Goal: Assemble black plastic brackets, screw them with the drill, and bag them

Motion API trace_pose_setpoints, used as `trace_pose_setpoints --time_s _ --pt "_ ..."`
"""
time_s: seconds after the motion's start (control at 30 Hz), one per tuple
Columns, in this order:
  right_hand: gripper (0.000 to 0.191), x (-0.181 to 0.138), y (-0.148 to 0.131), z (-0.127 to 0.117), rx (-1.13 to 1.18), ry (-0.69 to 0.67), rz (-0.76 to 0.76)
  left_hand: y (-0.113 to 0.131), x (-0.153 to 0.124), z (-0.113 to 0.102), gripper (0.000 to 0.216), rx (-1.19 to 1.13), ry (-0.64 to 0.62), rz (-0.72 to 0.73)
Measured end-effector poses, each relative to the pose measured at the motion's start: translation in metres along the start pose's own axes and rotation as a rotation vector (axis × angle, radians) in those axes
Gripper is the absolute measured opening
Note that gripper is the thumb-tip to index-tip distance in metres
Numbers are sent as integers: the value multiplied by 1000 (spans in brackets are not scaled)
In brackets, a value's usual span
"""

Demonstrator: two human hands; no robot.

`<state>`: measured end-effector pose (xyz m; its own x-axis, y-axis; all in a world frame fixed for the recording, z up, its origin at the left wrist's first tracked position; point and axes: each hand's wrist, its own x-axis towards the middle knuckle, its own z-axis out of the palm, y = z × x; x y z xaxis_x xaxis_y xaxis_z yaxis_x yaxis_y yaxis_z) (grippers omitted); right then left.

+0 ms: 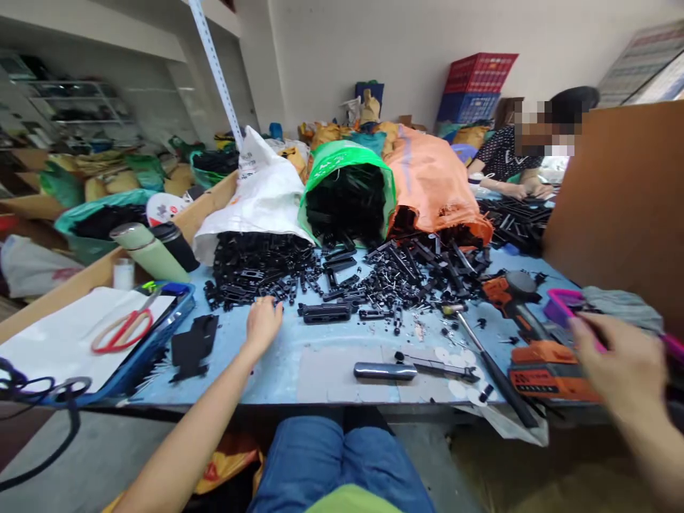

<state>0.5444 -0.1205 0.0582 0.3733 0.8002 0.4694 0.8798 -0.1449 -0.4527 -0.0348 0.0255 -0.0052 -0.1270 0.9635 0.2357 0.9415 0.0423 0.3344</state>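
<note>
My left hand (263,322) reaches over the blue table (278,363) to the near edge of a heap of small black plastic parts (256,271); its fingers curl down on the pile, and what they hold is hidden. My right hand (623,367) hovers at the right, blurred, just above an orange cordless drill (539,356) and beside a pink-rimmed basket (561,303). Its fingers are smeared by motion. A longer black part (325,312) lies right of my left hand.
White (261,199), green (347,185) and orange (432,185) sacks spill black parts across the table. A hammer (481,356), a metal cylinder (385,370), red scissors (120,331) on a tray and two flasks (154,249) lie around. Another person (513,160) works at the far right behind a brown board (620,206).
</note>
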Motion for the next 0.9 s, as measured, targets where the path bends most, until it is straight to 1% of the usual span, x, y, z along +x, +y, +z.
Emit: trace_pose_setpoints --time_s 0.03,0.07,0.13,0.17,0.2,0.23,0.27,0.3,0.37,0.4,0.43,0.5,0.57,0.6,0.67,0.73,0.8,0.9 --pt "45 -12 -34 20 33 -37 -145 1 16 3 33 10 8 -13" --pt "40 -25 -70 40 88 -165 -293 4 30 7 32 11 11 -12" --pt "36 -54 -136 79 138 -505 -543 18 52 18 29 -1 8 1" --pt "40 -67 -163 96 123 -627 -633 25 60 24 28 -10 5 1" --pt "45 -79 -184 110 96 -710 -706 32 66 29 27 -21 3 -5" --pt "47 -88 -199 122 59 -765 -754 37 71 33 26 -35 1 -14" --pt "45 -93 -209 131 18 -801 -784 41 74 36 25 -51 3 -26" --pt "39 -96 -216 137 -24 -824 -794 42 75 37 24 -70 6 -36" --pt "24 -93 -222 141 -102 -858 -761 42 73 36 26 -115 12 -38" --pt "21 -89 -224 140 -124 -873 -733 41 69 33 28 -140 14 -31" --pt "22 -83 -226 138 -129 -885 -700 40 63 29 31 -158 12 -18" --pt "29 -69 -235 133 -73 -876 -614 40 42 19 34 -243 -1 41" --pt "39 -56 -247 129 63 -839 -527 46 13 8 34 -435 -25 113" --pt "43 -51 -253 129 138 -825 -488 50 -4 3 33 -571 -47 131" --pt "47 -45 -265 130 259 -834 -461 61 -36 -6 36 -806 -131 84" --pt "48 -43 -275 133 303 -865 -501 70 -63 -11 43 -969 -213 3" --pt "49 -46 -282 136 256 -862 -559 74 -80 -13 48 -1079 -236 -83" --pt "52 -52 -289 139 51 -768 -639 70 -95 -10 54 -1153 -189 -208"
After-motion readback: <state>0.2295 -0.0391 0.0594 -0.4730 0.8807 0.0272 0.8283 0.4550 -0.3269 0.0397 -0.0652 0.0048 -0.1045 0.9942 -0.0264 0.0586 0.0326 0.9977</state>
